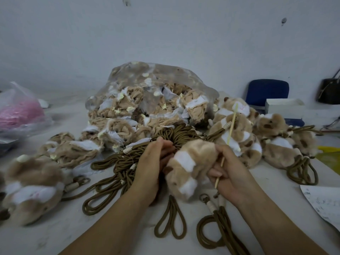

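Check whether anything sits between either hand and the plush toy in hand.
Nothing visible: the left hand and right hand both grip the plush toy directly; the right also pinches a thin wooden stick.

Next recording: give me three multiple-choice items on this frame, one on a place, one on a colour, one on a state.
1. Where does the pink bag lie?
A. far left
B. far right
C. under the plush

2. What colour are the cords?
A. red
B. brown
C. white

3. How is the nearest plush held?
A. lying loose
B. gripped by both hands
C. sealed in the clear bag

Answers:
1 A: it sits at the left edge of the view.
2 B: every loop is brown.
3 B: the left hand and right hand both grip it, the right also holding a stick.
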Available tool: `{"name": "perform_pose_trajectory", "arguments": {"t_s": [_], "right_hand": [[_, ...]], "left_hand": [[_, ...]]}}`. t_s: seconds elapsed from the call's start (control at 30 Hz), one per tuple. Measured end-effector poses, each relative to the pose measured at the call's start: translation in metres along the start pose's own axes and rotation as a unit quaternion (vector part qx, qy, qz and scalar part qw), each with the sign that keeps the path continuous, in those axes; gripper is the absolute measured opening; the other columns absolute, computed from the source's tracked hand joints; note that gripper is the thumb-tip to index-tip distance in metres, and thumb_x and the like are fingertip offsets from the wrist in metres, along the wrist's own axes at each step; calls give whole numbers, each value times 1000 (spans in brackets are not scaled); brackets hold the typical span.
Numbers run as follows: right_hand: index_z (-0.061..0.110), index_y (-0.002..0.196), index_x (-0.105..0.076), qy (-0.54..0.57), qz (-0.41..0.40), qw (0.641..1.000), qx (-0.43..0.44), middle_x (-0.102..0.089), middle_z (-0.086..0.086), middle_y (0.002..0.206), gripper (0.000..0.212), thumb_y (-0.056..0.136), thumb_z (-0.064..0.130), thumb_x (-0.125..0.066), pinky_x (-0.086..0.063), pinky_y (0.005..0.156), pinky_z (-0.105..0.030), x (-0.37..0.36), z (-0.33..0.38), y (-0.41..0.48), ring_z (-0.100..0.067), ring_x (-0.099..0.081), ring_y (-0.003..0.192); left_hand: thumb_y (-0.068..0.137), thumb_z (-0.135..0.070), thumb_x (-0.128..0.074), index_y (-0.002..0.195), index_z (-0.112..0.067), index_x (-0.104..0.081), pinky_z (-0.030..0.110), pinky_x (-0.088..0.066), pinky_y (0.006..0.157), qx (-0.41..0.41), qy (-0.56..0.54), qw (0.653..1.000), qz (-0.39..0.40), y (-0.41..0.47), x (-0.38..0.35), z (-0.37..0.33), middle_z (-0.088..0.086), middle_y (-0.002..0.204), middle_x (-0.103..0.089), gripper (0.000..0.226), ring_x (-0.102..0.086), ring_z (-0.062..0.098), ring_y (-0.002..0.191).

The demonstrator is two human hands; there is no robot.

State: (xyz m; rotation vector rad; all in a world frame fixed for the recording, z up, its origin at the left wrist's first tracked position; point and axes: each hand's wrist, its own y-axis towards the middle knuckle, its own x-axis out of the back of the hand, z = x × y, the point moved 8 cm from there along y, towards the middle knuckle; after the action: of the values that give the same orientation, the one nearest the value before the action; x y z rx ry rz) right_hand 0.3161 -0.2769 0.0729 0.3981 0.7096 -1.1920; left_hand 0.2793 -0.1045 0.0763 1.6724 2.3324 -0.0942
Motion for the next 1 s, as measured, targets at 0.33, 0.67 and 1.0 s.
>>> {"name": "perform_pose_trajectory", "arguments": {"t_s": [0.33,0.67,1.0], "right_hand": [[8,77,-68,15,73,997,-21,-49,1,57,20,87,21,-57,-29,30,-13,-12,-3,-4,-3,-24,29],[33,95,-58,-479,-29,856,191,-62,23,80,36,77,63,-51,-46,45,-20,-8,16,-12,-1,-56,52],[21,97,-72,-270,75,959,-34,-64,7,59,53,74,65,-53,-41,41,-20,-13,-20,-14,-3,-54,42]], "left_hand": [[90,-30,-62,116,-46,-54,17,-46,85,-192,310,920,146,-21,-45,9,-19,111,-60,31,-56,-5,105],[83,-25,-62,126,-1,-57,24,-56,50,143,-236,956,100,-11,-25,22,15,97,-70,49,-70,18,71],[63,-18,-71,88,-5,-77,36,-60,70,211,-227,927,212,-20,-31,34,16,91,-71,28,-71,26,81]]}}
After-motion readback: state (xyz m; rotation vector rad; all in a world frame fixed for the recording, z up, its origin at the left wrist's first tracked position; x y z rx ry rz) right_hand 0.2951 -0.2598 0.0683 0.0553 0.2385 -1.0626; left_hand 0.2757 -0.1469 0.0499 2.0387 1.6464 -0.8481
